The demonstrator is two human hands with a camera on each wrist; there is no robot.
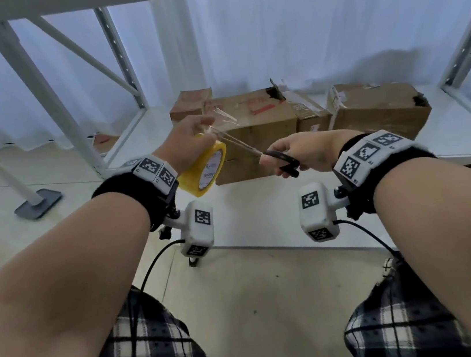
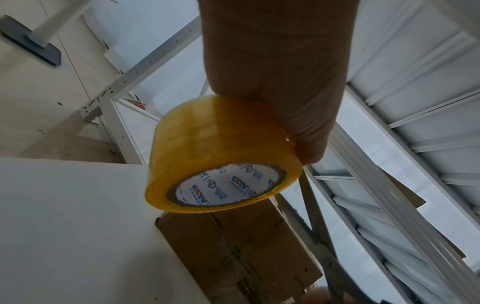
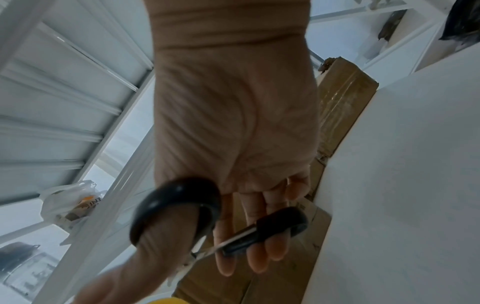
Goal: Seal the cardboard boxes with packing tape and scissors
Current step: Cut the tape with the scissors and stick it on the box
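My left hand [image 1: 193,142] holds a yellow roll of packing tape [image 1: 205,167] in front of the boxes, and its fingertips pinch a clear strip [image 1: 224,119] pulled up off the roll. My right hand [image 1: 294,152] grips black-handled scissors [image 1: 285,163], thumb through one loop [image 3: 176,205] and fingers through the other. The blades [image 1: 238,143] are slightly apart and point up-left to the strip beside the roll. Brown cardboard boxes [image 1: 254,124] stand in a row on the low white shelf [image 1: 262,204]. The left wrist view shows the roll [image 2: 221,156] under my palm and the blades [image 2: 319,236] beside it.
White metal rack posts [image 1: 43,93] rise at left, and another [image 1: 469,45] rises at right, with a shelf overhead. A torn box [image 1: 378,106] lies at the right end of the row. A grey stand base [image 1: 38,203] sits on the floor at left. My knees are below.
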